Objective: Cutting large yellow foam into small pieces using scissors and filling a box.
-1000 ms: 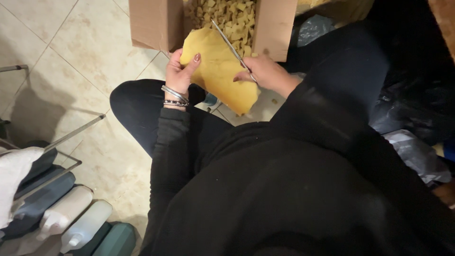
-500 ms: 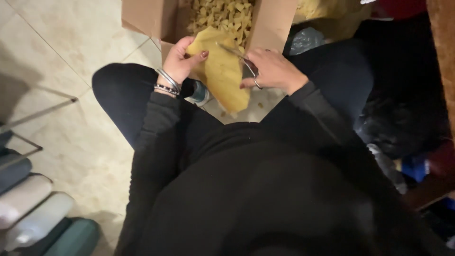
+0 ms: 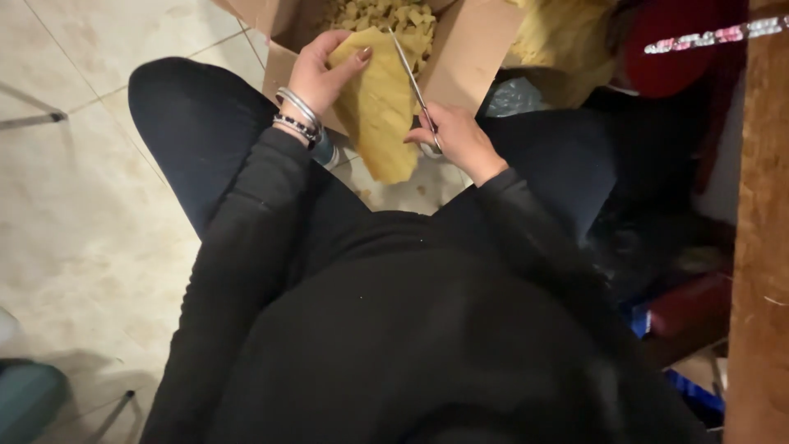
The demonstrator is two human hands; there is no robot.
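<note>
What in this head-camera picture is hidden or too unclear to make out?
- Brown cardboard box: its far side is cut off by the top edge.
- Right hand: its fingers cover the handles of the steel scissors.
- Small yellow cut pieces in the box: too small to tell apart.
- Yellow foam sheet: its upper left corner is covered by the left hand.

Yellow foam sheet (image 3: 380, 107): thick, flat, held tilted above tiled floor, upper edge by an open cardboard box. Scissors (image 3: 413, 86): metal blades along sheet's right edge.
</note>
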